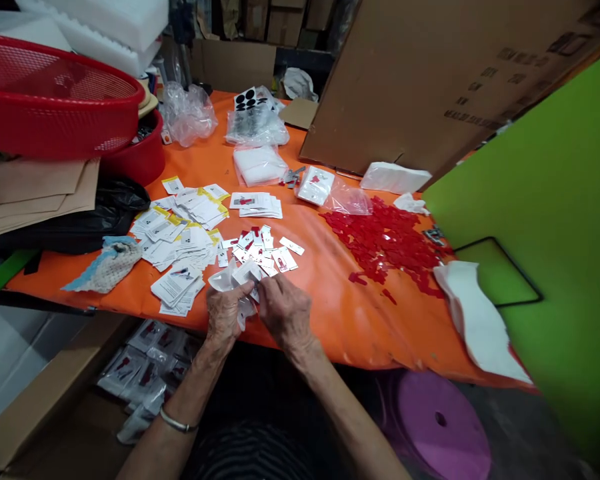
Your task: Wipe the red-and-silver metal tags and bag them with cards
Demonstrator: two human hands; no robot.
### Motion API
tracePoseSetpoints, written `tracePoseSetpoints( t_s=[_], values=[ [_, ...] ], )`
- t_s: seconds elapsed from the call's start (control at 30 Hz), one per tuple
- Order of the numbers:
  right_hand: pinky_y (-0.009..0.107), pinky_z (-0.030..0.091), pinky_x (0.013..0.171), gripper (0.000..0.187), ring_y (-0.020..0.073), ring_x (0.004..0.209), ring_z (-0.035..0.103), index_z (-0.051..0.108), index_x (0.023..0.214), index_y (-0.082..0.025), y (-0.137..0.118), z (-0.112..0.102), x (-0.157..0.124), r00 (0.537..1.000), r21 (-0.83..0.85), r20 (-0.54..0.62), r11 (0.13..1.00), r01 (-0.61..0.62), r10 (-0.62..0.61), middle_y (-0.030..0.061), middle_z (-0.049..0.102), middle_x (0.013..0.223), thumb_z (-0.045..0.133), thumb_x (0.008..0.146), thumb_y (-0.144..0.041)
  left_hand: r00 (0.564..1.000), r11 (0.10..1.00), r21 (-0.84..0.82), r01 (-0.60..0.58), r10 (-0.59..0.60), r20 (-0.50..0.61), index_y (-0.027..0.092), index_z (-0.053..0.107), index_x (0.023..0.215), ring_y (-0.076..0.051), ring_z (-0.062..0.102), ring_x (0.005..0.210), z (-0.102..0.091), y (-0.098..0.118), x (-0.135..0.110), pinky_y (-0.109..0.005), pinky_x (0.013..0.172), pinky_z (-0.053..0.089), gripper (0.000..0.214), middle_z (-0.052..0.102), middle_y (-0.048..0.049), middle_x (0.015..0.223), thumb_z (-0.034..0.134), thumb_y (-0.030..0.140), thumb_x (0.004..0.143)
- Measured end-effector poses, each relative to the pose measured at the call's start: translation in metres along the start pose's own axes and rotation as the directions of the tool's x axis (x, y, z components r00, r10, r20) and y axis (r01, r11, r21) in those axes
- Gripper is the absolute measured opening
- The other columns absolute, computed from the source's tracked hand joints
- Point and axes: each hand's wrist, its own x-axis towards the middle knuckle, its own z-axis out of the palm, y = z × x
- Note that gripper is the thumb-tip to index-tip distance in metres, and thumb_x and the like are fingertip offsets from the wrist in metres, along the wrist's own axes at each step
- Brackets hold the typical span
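Note:
My left hand [225,312] and my right hand [284,311] meet at the near edge of the orange table [325,313]. Both are closed on a small clear plastic bag [236,277] with white card inside it. Just beyond my fingers lies a scatter of small white cards with red pieces [260,248]. Stacks of printed white and yellow leaflets [183,230] lie to the left. A wide heap of small red plastic parts [390,243] spreads to the right.
Red mesh baskets [55,93] and brown paper sit at the left. Clear bags [187,113] and white packets [257,163] lie at the back. A cardboard sheet [430,80] and a green board [555,220] stand on the right. A box of filled bags [145,367] sits below left, and a purple stool [437,420] below right.

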Motion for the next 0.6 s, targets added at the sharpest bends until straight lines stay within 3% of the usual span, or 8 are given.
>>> tracePoseSetpoints(
  t_s=[0.23, 0.33, 0.43, 0.53, 0.6],
  values=[
    [0.029, 0.042, 0.063, 0.028, 0.0179, 0.072, 0.057, 0.063, 0.096, -0.014, 0.009, 0.015, -0.040, 0.968, -0.051, -0.232, 0.995, 0.082, -0.092, 0.0104, 0.064, 0.079, 0.036, 0.090, -0.017, 0.995, 0.997, 0.019, 0.070, -0.071, 0.067, 0.011, 0.064, 0.063, -0.013, 0.060, 0.052, 0.004, -0.023, -0.017, -0.024, 0.055, 0.051, 0.031, 0.067, -0.0001, 0.061, 0.080, 0.008, 0.036],
    [0.028, 0.045, 0.063, 0.025, 0.0175, 0.073, 0.057, 0.063, 0.095, -0.013, 0.017, 0.014, -0.052, 0.931, 0.018, -0.348, 0.992, 0.124, -0.110, 0.0097, 0.063, 0.079, 0.038, 0.088, -0.013, 0.995, 0.996, 0.064, 0.066, -0.071, 0.064, 0.011, 0.062, 0.059, -0.012, 0.058, 0.048, 0.008, -0.032, -0.021, -0.025, 0.051, 0.050, 0.029, 0.065, 0.0011, 0.057, 0.078, 0.008, 0.035],
    [0.024, 0.046, 0.063, 0.021, 0.0149, 0.074, 0.059, 0.063, 0.089, -0.016, 0.036, 0.006, -0.060, 0.945, 0.202, -0.323, 0.971, 0.128, -0.057, 0.0071, 0.063, 0.081, 0.042, 0.087, -0.015, 0.998, 0.988, 0.150, 0.042, -0.048, 0.033, 0.011, 0.060, 0.056, -0.012, 0.056, 0.044, 0.013, -0.037, -0.024, -0.024, 0.045, 0.047, 0.025, 0.061, 0.0026, 0.052, 0.075, 0.006, 0.036],
    [0.023, 0.046, 0.065, 0.016, 0.0141, 0.074, 0.060, 0.063, 0.087, -0.017, 0.076, -0.011, -0.056, 0.953, 0.259, -0.249, 0.960, -0.107, 0.173, 0.0054, 0.064, 0.083, 0.047, 0.087, -0.020, 0.999, 0.978, 0.202, 0.051, -0.051, -0.005, 0.011, 0.061, 0.059, -0.015, 0.058, 0.044, 0.018, -0.040, -0.027, -0.027, 0.045, 0.050, 0.027, 0.063, 0.0019, 0.054, 0.073, 0.005, 0.035],
    [0.027, 0.045, 0.065, 0.018, 0.0174, 0.076, 0.060, 0.063, 0.093, -0.017, 0.110, -0.024, -0.048, 0.887, 0.091, -0.240, 0.919, -0.384, 0.394, 0.0080, 0.064, 0.089, 0.048, 0.085, -0.021, 0.997, 0.975, 0.209, 0.078, -0.078, -0.009, 0.011, 0.063, 0.064, -0.018, 0.061, 0.048, 0.019, -0.041, -0.028, -0.031, 0.047, 0.053, 0.032, 0.066, 0.0003, 0.058, 0.074, 0.004, 0.034]
  ],
)
